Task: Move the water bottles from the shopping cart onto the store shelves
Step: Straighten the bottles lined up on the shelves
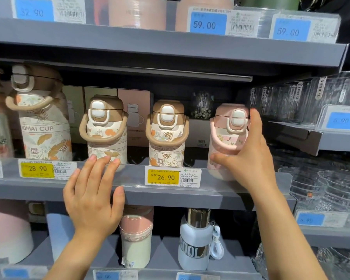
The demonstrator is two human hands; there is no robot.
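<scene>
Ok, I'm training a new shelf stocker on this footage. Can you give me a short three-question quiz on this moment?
1. True or false: the right hand grips the pink bottle.
2. What price shows on the yellow tag below the middle small brown-lidded bottle?
3. The left hand is: A) holding a bottle, B) flat with straight fingers against the shelf's clear front rail, C) out of view.

Key: 1 true; 2 26.90; 3 B.
</scene>
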